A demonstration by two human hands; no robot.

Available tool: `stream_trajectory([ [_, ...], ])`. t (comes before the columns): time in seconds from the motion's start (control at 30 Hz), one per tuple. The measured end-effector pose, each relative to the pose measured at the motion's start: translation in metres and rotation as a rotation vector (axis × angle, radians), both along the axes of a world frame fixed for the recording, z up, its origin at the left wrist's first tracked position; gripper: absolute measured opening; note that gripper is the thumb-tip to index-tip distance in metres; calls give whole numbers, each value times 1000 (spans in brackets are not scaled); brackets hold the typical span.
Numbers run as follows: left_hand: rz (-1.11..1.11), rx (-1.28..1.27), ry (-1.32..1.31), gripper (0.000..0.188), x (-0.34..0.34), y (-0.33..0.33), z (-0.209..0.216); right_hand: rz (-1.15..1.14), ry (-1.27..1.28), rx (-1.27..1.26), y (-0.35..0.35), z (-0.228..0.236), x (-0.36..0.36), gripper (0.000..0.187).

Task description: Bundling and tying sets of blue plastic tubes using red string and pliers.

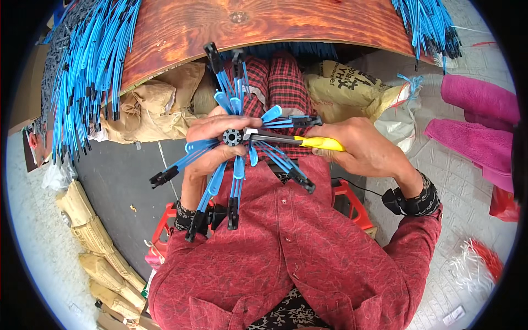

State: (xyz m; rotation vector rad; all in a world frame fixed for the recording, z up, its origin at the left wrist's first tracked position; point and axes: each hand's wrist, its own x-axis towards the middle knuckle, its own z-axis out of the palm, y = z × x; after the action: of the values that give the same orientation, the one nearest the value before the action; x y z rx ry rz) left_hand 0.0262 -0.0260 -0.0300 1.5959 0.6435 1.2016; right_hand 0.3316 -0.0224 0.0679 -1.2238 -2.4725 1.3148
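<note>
My left hand is wrapped round the middle of an assembly with a round, black, notched hub. Blue plastic arms fan out from the hub in several directions, each tipped with black clip-like ends. Gripped in my right hand is a pair of pliers with yellow handles. Its dark metal jaws reach left to the hub's right edge, close to my left fingers. What the jaws hold there is too small to make out. The assembly is held above my lap.
Ahead stands a curved wooden board, with bundles of blue rods hanging over its left end and more rods at the right. Sacks lie beneath. Red stool parts show beside me; pink cloths are at the right.
</note>
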Motion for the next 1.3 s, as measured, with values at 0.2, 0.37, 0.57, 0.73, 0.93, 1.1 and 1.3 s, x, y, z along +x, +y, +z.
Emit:
stream_trajectory([
  [0.2,80,-106,-2,47,9,-5,7,-19,-45,9,-1,9,-7,20],
  [0.37,124,-243,16,45,8,-3,21,-124,31,48,-5,2,-20,22],
  [0.57,261,-276,-135,38,-33,-9,-14,-318,394,-385,18,17,29,22],
  [0.73,93,-247,-548,25,-42,-21,3,-528,-305,517,79,32,77,49],
  [0.93,94,-424,-817,23,-20,-33,-8,-441,-467,843,141,-22,114,53],
  [1.1,-4,-377,-454,26,-14,-39,-5,-420,-342,965,147,-40,113,46],
  [1.3,55,-645,-706,9,-23,-46,-41,-350,321,410,66,20,29,26],
])
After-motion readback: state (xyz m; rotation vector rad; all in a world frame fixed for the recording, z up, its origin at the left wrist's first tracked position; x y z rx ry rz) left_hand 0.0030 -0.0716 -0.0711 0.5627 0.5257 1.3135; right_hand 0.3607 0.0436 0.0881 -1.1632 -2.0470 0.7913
